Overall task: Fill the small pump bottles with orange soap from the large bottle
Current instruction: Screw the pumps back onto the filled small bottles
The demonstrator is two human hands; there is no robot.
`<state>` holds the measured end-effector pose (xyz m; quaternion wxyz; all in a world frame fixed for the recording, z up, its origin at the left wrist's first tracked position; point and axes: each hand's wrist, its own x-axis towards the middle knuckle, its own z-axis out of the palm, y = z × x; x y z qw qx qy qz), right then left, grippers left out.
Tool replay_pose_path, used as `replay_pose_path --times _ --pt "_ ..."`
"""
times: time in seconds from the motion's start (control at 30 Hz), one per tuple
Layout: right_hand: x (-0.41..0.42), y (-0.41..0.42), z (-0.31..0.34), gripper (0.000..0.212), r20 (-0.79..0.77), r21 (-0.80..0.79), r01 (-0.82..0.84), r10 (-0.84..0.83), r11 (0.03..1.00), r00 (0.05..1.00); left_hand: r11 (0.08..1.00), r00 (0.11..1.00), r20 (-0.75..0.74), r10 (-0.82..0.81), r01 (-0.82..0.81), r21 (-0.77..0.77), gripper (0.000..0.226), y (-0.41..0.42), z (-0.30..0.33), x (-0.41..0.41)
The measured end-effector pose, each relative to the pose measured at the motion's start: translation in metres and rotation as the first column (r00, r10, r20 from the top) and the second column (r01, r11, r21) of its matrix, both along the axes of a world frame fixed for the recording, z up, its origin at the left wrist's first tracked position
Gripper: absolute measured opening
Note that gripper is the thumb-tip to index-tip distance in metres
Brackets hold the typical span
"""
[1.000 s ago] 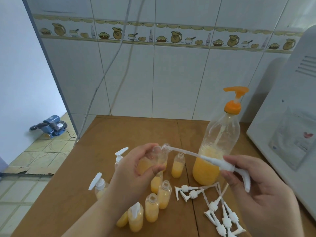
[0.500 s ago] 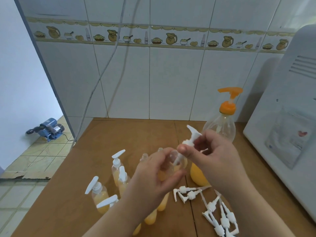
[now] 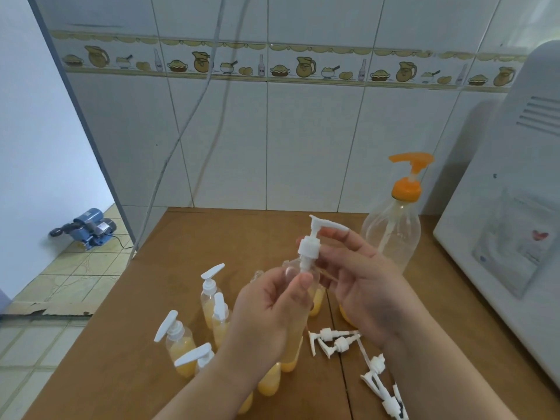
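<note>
My left hand [image 3: 272, 310] grips a small clear bottle [image 3: 315, 286] holding orange soap, raised above the table. My right hand [image 3: 360, 283] pinches a white pump head [image 3: 310, 244] whose tube goes down into that bottle's neck. The large clear bottle [image 3: 394, 234] with an orange pump stands behind my right hand, its soap level hidden. Several small filled bottles with white pumps [image 3: 212, 298] stand at the left. More filled small bottles without pumps [image 3: 269, 380] lie partly hidden under my left arm.
Several loose white pump heads [image 3: 336, 344] lie on the wooden table [image 3: 181, 268] between and under my arms. A white appliance [image 3: 509, 237] fills the right side. A tiled wall and two cables stand behind. A blue pump motor [image 3: 91, 227] sits on the floor at left.
My right hand swung the white pump from lying sideways to upright and lowered its tube into the small bottle that my left hand holds. Both hands rose slightly.
</note>
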<state>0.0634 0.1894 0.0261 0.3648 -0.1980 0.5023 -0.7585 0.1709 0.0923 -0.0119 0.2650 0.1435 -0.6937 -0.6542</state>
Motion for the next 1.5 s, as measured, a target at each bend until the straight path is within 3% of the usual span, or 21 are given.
replay_pose_path --times 0.13,0.23,0.37,0.47,0.63,0.77,0.8,0.9,1.03,1.1,1.17,1.27,1.33,1.43,1.5 --pt "0.001 0.0 0.0 0.035 -0.084 0.028 -0.012 0.014 1.0 0.996 1.0 1.0 0.011 0.005 -0.005 -0.001 0.057 0.0 0.0 0.001" --pt "0.0 0.0 0.001 0.028 -0.043 0.007 -0.007 0.007 1.0 0.999 1.0 1.0 0.019 0.003 -0.003 -0.001 0.057 0.0 -0.001 0.002" --pt "0.002 0.0 0.003 0.039 -0.101 0.006 -0.014 0.015 1.0 0.995 1.0 1.0 0.022 -0.021 0.021 0.004 0.058 0.004 -0.001 0.005" --pt "0.002 0.001 0.004 0.025 -0.035 -0.009 -0.052 0.051 0.999 0.998 0.999 1.0 0.018 -0.025 0.024 0.021 0.053 0.005 0.001 0.006" --pt "0.006 -0.002 0.002 0.041 -0.095 0.06 -0.013 0.018 0.998 0.995 1.0 0.999 0.04 -0.006 0.006 0.003 0.054 0.003 0.001 0.006" --pt "0.006 -0.001 0.003 0.028 0.044 -0.017 -0.071 0.072 0.997 0.996 0.999 0.998 0.062 0.016 -0.013 -0.046 0.051 0.002 0.003 0.005" --pt "0.006 -0.003 0.001 0.025 0.002 0.008 -0.047 0.047 0.999 0.999 0.999 0.998 0.068 0.014 -0.01 -0.05 0.05 0.002 0.004 0.005" --pt "0.006 -0.005 0.001 0.045 -0.11 0.074 -0.027 0.036 0.997 0.993 0.999 0.997 0.076 0.024 -0.021 -0.032 0.058 0.004 0.006 0.005" --pt "0.004 0.0 0.001 0.019 -0.049 0.02 -0.091 0.092 0.996 0.995 0.998 0.994 0.101 0.038 -0.033 -0.049 0.065 -0.002 0.003 0.005" --pt "0.004 -0.003 -0.002 0.028 -0.172 0.136 0.017 0.007 0.991 0.985 0.994 0.992 0.123 0.039 -0.026 -0.105 0.063 -0.004 0.001 0.005" --pt "0.001 -0.003 -0.001 0.036 -0.249 0.232 0.024 0.036 0.972 0.968 0.993 0.99 0.136 0.031 -0.015 -0.117 0.06 -0.004 0.0 0.006" --pt "-0.006 0.003 0.007 0.03 -0.15 0.142 -0.146 0.167 0.979 0.974 0.995 0.987 0.158 0.019 -0.002 -0.104 0.052 -0.007 0.0 0.006" --pt "-0.007 0.004 0.01 0.031 -0.182 0.141 -0.105 0.13 0.984 0.975 0.993 0.985 0.172 -0.001 0.022 -0.12 0.054 -0.008 0.001 0.007" --pt "-0.001 -0.002 0.004 0.022 -0.29 0.211 0.01 0.053 0.977 0.956 0.947 0.983 0.163 0.084 -0.028 -0.319 0.067 -0.009 -0.002 0.01" --pt "0.003 -0.006 0.001 0.02 -0.315 0.208 0.077 -0.007 0.975 0.949 0.878 0.977 0.129 0.168 -0.089 -0.47 0.062 -0.012 -0.004 0.011"
